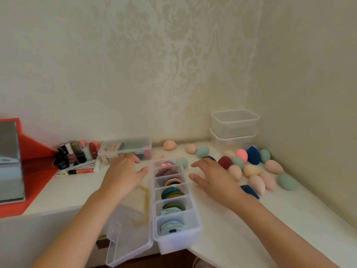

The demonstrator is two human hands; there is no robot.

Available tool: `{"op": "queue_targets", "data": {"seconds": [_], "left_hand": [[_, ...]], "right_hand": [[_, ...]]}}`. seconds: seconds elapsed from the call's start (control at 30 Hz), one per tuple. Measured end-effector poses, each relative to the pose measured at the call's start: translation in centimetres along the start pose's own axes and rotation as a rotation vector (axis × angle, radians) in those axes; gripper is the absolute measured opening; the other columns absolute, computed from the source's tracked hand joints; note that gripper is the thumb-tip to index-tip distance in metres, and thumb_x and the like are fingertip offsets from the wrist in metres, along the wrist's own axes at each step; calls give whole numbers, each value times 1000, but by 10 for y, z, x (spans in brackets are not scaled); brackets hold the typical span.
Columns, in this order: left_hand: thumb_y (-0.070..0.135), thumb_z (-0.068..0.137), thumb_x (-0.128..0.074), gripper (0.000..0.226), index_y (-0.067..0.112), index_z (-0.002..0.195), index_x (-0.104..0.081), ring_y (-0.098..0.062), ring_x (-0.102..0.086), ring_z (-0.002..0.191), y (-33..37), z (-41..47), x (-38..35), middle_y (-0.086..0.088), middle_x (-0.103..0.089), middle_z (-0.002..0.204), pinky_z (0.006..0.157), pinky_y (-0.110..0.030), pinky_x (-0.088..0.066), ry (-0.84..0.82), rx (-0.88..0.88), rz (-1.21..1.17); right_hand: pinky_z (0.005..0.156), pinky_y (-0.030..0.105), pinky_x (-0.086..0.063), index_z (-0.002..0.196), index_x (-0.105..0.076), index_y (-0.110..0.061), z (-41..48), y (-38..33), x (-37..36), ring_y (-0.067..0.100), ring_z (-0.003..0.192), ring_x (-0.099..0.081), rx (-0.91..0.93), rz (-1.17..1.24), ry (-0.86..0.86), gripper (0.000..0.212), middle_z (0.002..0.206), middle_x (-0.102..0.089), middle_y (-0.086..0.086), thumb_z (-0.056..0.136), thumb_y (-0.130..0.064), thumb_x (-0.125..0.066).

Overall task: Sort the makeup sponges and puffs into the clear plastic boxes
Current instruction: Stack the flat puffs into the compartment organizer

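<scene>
- Left hand (123,171) and right hand (214,177) flank the long box (177,242), centre frame; fingers (201,163) spread, holding nothing.
- Likely best: steady the box, then swing the lid (131,229) over from lower left.

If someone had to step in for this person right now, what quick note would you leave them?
Left hand: open, holding nothing, just left of the long divided box.
Right hand: open, holding nothing, just right of that box.
Done: flat puffs sit in the box's compartments; its lid lies open to the left.
Left: many egg-shaped sponges lie loose on the table, mostly to the right. Two stacked clear boxes in the back corner look empty.
</scene>
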State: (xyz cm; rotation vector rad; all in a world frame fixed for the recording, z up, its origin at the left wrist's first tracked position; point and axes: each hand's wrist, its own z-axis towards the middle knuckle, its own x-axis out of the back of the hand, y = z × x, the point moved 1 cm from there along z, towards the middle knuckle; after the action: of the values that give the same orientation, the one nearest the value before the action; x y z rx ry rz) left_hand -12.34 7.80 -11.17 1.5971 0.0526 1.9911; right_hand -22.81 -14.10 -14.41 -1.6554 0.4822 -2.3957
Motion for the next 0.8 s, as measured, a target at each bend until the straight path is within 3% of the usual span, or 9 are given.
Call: {"op": "queue_targets", "data": {"seconds": [0.07, 0.17, 0.23, 0.33, 0.4, 0.5, 0.63, 0.73, 0.8], "left_hand": [[48, 89, -53, 50, 12, 123, -56, -24, -54, 113, -16, -7, 13, -7, -55, 126, 87, -33, -43, -101, 146, 137], [57, 91, -44, 52, 8, 92, -59, -19, -61, 73, -36, -21, 24, -3, -63, 81, 64, -27, -47, -306, 329, 273], [58, 90, -46, 55, 4, 88, -56, -17, -61, 58, -46, -31, 21, -7, -66, 75, 60, -25, -51, -455, 474, 85], [54, 86, -57, 54, 1, 93, -60, -19, -65, 63, -52, -43, 15, -12, -68, 86, 56, -26, -52, -601, 577, -288], [45, 84, -65, 47, -1, 94, -62, -20, -64, 64, -53, -46, 17, -13, -66, 81, 53, -26, -50, -570, 550, -324], [32, 85, -66, 35, -3, 85, -63, -17, -55, 54, -51, -37, 30, -11, -64, 68, 53, -24, -46, -488, 473, -197], [20, 88, -60, 23, 0, 99, -62, -25, -61, 71, -40, -9, 53, -12, -62, 78, 71, -34, -50, -295, 333, -71], [18, 91, -50, 22, 3, 96, -65, -26, -59, 78, -16, 6, 65, -9, -63, 83, 61, -30, -42, -129, 148, 143], [20, 91, -50, 19, 7, 101, -61, -25, -57, 88, 6, 7, 63, -7, -63, 97, 67, -29, -40, -91, 36, 234]], "right_hand": [[83, 27, -48, 127, -50, -28, -17, -20, -2, 10, 99, -58, 7, 69, -18, 39, 115, -60, -6, 94, -48, -47], [73, 29, -52, 122, -49, -29, -29, -35, -8, 10, 81, -61, -39, 149, -16, 37, 93, -66, -7, 93, -51, -46], [68, 26, -49, 120, -49, -27, -31, -39, -12, 8, 73, -58, -87, 240, 5, 33, 81, -62, -7, 94, -47, -48], [57, 18, -41, 107, -48, -24, -34, -42, -20, 6, 61, -52, -109, 319, 41, 22, 69, -55, -6, 94, -42, -50], [52, 17, -39, 98, -44, -24, -35, -45, -24, 5, 57, -49, -111, 339, 62, 16, 65, -53, -6, 95, -39, -50], [49, 18, -35, 92, -43, -23, -33, -50, -28, 4, 54, -46, -130, 353, 99, 15, 62, -50, -8, 95, -36, -50], [49, 14, -34, 93, -44, -22, -28, -63, -38, 2, 55, -46, -140, 425, 120, 16, 63, -50, -9, 95, -35, -52], [66, 15, -44, 107, -49, -21, -23, -73, -45, 6, 75, -59, -120, 549, 46, 16, 89, -61, -5, 96, -33, -50], [83, 20, -45, 120, -48, -22, -19, -74, -47, 11, 100, -60, -103, 635, -80, 25, 116, -59, -5, 97, -30, -49]]}}
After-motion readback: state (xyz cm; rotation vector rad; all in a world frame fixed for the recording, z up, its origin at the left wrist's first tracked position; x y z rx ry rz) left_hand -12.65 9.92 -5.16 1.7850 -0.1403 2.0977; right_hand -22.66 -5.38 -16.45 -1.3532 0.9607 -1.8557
